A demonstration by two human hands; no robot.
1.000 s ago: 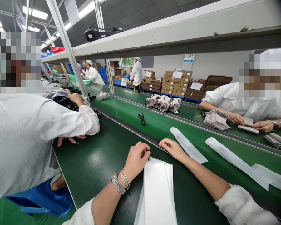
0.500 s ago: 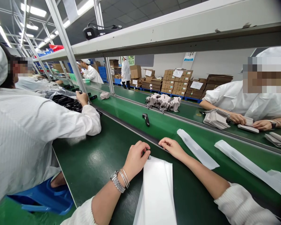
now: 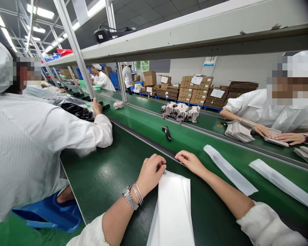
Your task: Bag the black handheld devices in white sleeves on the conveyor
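A stack of long white translucent sleeves or bags point(image 3: 175, 208) lies on the green table in front of me. My left hand point(image 3: 151, 171) rests at its upper left corner, fingers loosely curled, a gap showing between thumb and forefinger. Beside the belt's dark edge rests my right hand point(image 3: 191, 161), its fingers bent and nothing visible in them. On the green belt ahead lies a small black curved device point(image 3: 166, 133). Further right on the belt are a white sleeve point(image 3: 229, 169) and another white sleeve point(image 3: 284, 184).
A co-worker point(image 3: 41, 136) sits at left, one hand by a metal post point(image 3: 74, 48). Across the belt another person point(image 3: 277, 116) handles folded grey pieces beside a stack of them point(image 3: 238, 130). Grey bundles point(image 3: 181, 111) lie on the far side. A shelf beam point(image 3: 169, 37) crosses overhead.
The black device and the white sleeves have moved right along the belt. My hands have barely moved. The person across has flattened both hands over the grey pieces.
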